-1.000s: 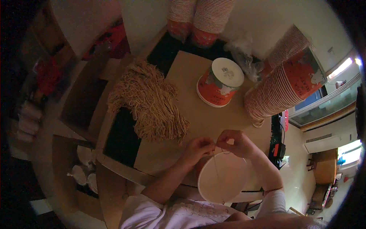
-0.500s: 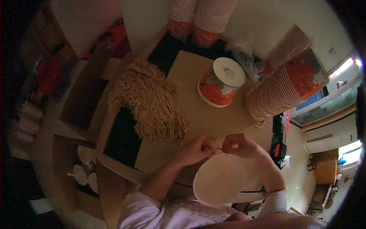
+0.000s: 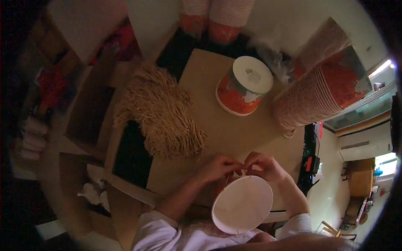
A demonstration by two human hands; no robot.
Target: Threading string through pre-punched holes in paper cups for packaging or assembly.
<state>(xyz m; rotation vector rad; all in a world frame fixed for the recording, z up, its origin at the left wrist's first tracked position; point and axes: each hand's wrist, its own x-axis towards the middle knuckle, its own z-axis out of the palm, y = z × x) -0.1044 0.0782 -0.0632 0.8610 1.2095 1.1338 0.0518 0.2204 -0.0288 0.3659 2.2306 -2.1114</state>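
Observation:
A round paper bucket [image 3: 243,205] is tilted against my body, its pale open inside facing up. Just beyond its rim, my left hand [image 3: 222,168] and my right hand [image 3: 264,166] meet, fingertips pinched close together. A thin tan cord [image 3: 248,172] runs from between the fingers to the bucket's rim; most of it is hidden by the fingers. Left of my hands, a large heap of tan twisted cords [image 3: 163,117] lies on the table. Farther off, another bucket [image 3: 240,94], orange and green with a white base, stands upside down on a cardboard sheet [image 3: 209,79].
Tall stacks of nested buckets [image 3: 310,100] lean at the right, and more stacks [image 3: 228,19] stand at the back. Clear plastic wrap [image 3: 272,54] lies between them. Open cardboard boxes [image 3: 90,113] sit left of the table. A black-and-orange device [image 3: 311,164] is at the right edge.
My two hands have come closer together, and the cord stretched between them is now mostly covered by the fingers. The bucket at my body has tilted and shifted slightly.

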